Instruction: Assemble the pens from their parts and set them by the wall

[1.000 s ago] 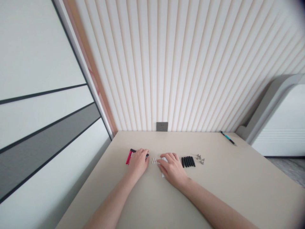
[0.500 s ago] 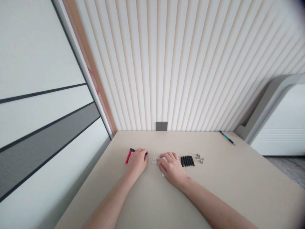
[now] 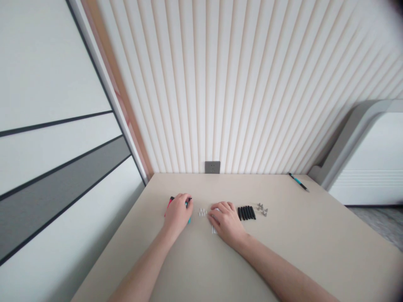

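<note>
My left hand [image 3: 176, 212] is on the left of the table, its fingers curled round a teal and black pen barrel [image 3: 187, 204], mostly hidden. More teal [image 3: 189, 220] shows below the hand, and a red barrel [image 3: 168, 204] peeks out on its left. My right hand [image 3: 226, 220] rests with bent, parted fingers over thin white parts [image 3: 214, 230], largely covered by the palm. Between the hands lie several small white pieces [image 3: 202, 212]. Right of my right hand are several black grips [image 3: 247, 212] in a row, then several grey cone-shaped tips [image 3: 262, 209].
A teal and black pen [image 3: 299, 183] lies near the table's back right corner. A dark socket [image 3: 212, 167] is set in the ribbed wall [image 3: 189, 84] behind the table [image 3: 195, 268]. A white cabinet [image 3: 56, 218] stands left; a grey and white headboard-like panel [image 3: 368, 167] stands right.
My left hand has shifted slightly left and turned, and teal now shows under it and between its fingers. Less of the red barrel is visible. My right hand stays almost still.
</note>
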{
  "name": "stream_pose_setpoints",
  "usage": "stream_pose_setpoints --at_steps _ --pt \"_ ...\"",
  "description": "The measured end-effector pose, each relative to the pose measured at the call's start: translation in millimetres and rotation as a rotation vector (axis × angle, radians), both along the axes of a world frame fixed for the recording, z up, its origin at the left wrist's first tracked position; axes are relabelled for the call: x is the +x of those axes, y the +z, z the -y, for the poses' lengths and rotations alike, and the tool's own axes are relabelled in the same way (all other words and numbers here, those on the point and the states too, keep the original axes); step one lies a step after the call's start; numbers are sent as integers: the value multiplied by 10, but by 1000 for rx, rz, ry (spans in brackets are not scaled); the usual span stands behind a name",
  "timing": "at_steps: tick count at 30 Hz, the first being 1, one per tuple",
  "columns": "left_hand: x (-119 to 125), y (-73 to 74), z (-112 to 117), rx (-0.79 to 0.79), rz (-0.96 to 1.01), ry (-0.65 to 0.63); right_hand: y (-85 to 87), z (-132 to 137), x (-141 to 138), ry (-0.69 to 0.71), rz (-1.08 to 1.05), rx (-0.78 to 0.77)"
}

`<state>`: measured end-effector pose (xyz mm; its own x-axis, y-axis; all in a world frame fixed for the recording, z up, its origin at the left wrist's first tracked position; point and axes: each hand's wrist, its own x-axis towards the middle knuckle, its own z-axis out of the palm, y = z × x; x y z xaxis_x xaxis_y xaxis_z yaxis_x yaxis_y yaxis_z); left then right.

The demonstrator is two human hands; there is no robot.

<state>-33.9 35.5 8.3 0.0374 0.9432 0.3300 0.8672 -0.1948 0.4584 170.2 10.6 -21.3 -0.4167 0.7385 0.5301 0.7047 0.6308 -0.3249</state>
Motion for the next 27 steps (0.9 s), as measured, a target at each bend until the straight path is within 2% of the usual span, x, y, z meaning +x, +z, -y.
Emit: stream_pose_setpoints --at_steps 3,8,11,15,20,27 --pt "-31 34 -28 -20 275 28 21 15 31 37 -88 -9" --pt "23 129 -14 -115 930 8 47 119 224 32 -323 -114" --pt "132 152 37 -173 1148 -46 71 144 354 6 -396 -163" --pt "290 108 108 -254 1270 -140 111 97 436 -18 -420 -161" --pt "393 62 163 -297 1253 -213 129 76 448 -16 -405 -164" --pt "405 55 168 -288 1232 -220 153 93 465 15 -436 -196"
